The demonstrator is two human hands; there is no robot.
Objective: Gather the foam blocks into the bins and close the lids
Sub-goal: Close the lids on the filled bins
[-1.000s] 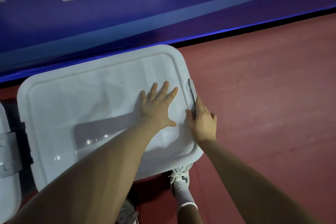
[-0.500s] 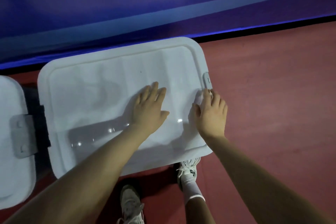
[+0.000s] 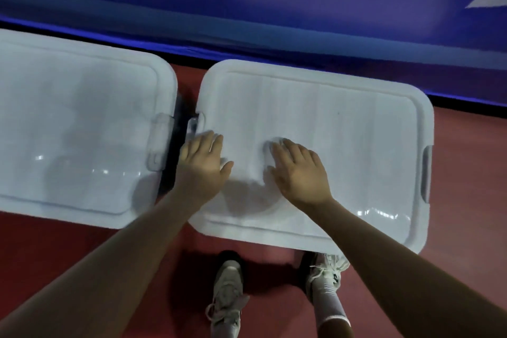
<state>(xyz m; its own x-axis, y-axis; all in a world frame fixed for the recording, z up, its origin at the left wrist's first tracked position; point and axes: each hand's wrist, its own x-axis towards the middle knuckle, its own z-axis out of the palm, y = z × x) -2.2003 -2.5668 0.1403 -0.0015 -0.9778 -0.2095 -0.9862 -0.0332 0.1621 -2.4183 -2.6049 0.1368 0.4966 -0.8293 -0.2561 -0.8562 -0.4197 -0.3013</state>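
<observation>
Two white plastic bins stand side by side on the red floor, both with lids on. The right bin's lid (image 3: 356, 145) lies under both my hands. My left hand (image 3: 204, 166) rests at the lid's left edge, its fingers reaching toward the left latch (image 3: 195, 124). My right hand (image 3: 297, 171) lies flat on the middle of the lid, fingers straight. The right latch (image 3: 426, 173) sits down against the bin's side. The left bin's lid (image 3: 74, 129) is closed, with its clear latch (image 3: 160, 143) facing the gap. No foam blocks are visible.
A blue padded wall (image 3: 247, 3) with white lettering runs behind the bins. My two feet in white sneakers (image 3: 227, 296) stand on the red floor (image 3: 466, 200) just in front of the right bin. A narrow dark gap (image 3: 179, 110) separates the bins.
The view swung left, bringing the left bin into sight. My right hand left the right latch and moved to the lid's middle. My left hand slid to the lid's left edge.
</observation>
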